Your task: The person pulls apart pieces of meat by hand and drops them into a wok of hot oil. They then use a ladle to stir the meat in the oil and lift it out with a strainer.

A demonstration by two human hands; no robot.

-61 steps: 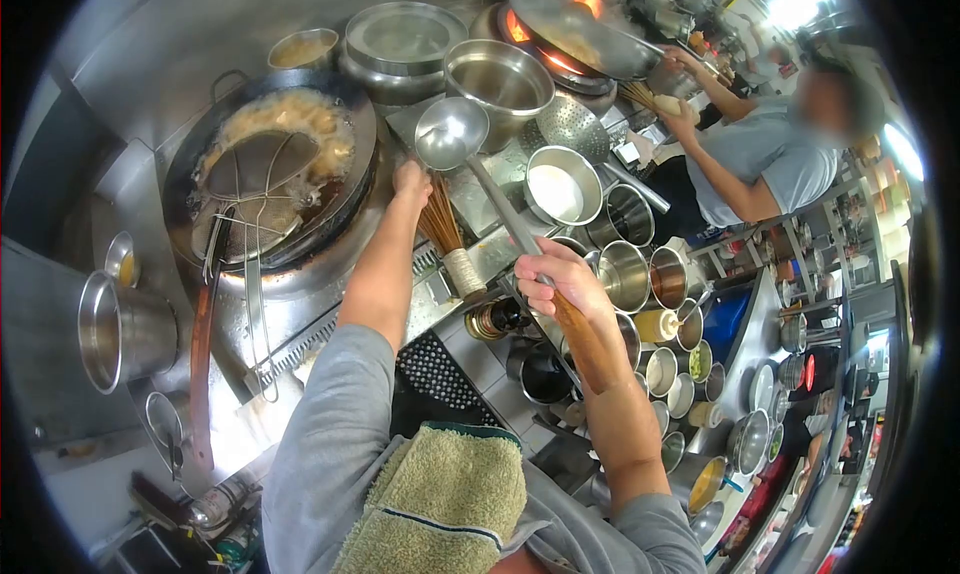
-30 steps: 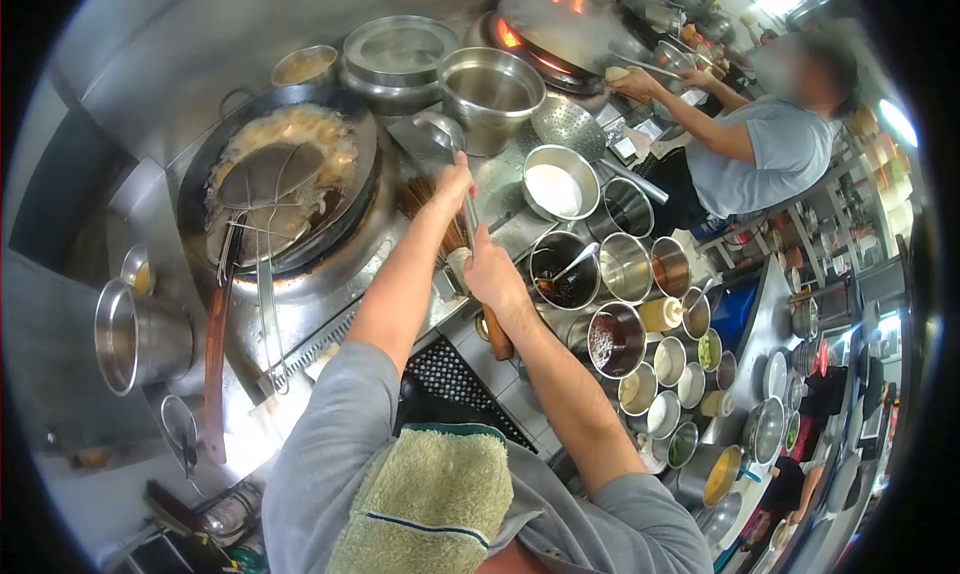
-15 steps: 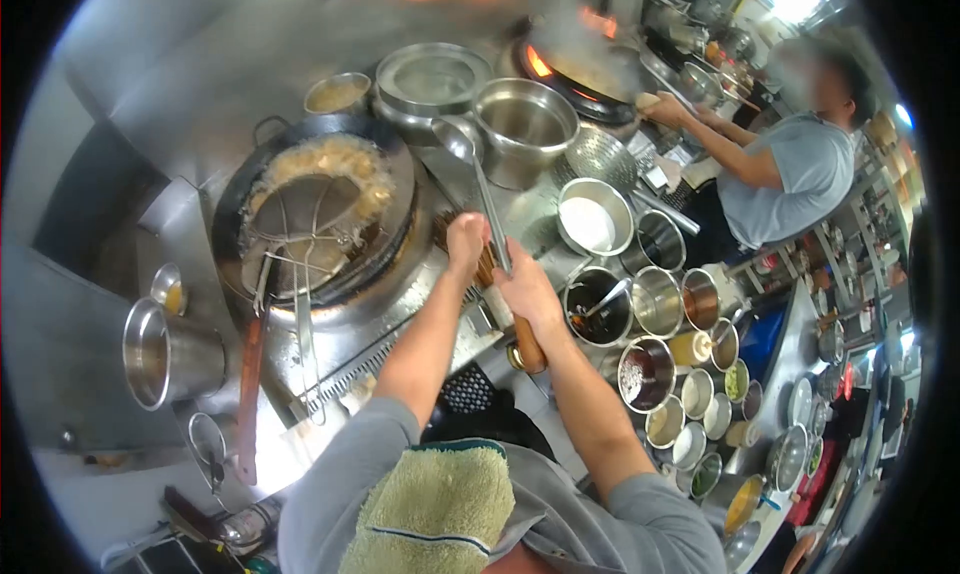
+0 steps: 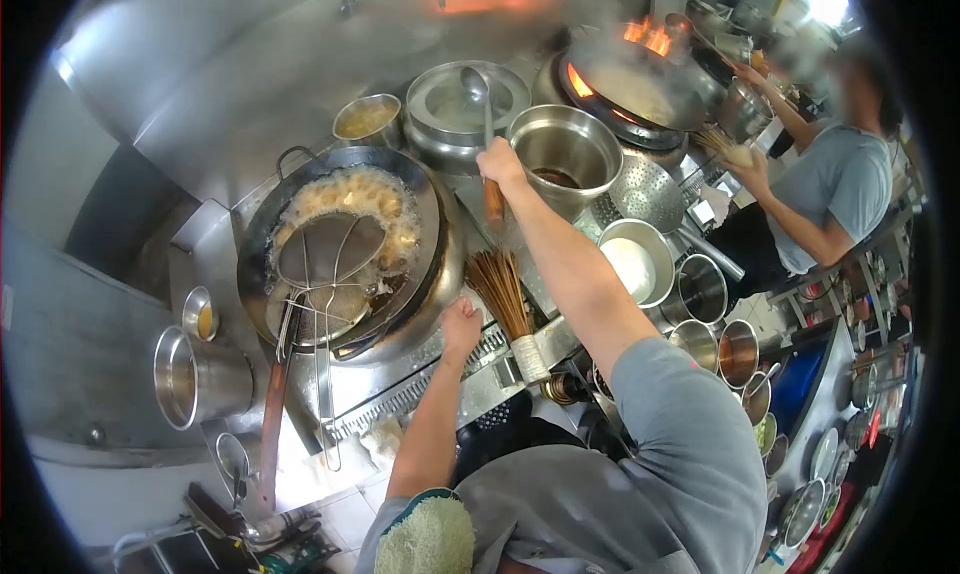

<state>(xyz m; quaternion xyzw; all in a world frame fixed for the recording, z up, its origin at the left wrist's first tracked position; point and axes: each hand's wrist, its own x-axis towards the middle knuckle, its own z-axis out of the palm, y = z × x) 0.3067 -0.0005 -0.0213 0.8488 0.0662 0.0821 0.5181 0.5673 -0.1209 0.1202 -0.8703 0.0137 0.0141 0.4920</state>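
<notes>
My right hand [image 4: 502, 164] is wrapped round the handle of a ladle [image 4: 488, 114]; its bowl hangs over the water-filled metal pot [image 4: 468, 102] at the back of the range. My left hand [image 4: 461, 326] has its fingers curled in near the wok's right side, apart from it; whether anything is in them I cannot make out. A bamboo wok brush [image 4: 503, 294] with a white-bound end lies just right of that hand. In the wok [image 4: 250, 264] pieces of food [image 4: 360, 199] fry in bubbling oil, with a strainer [image 4: 332, 249] resting over them.
A tall steel pot [image 4: 565, 124] stands right of the ladle, beside a perforated skimmer [image 4: 645, 194] and a bowl of white contents [image 4: 635, 264]. Behind, a second wok [image 4: 635, 84] steams over flames. A co-worker [image 4: 830, 184] holds a brush at right.
The ladle has gone from in front of my body to the back pots with my right hand. My left hand has drawn back toward me, and the wok brush is now in full view.
</notes>
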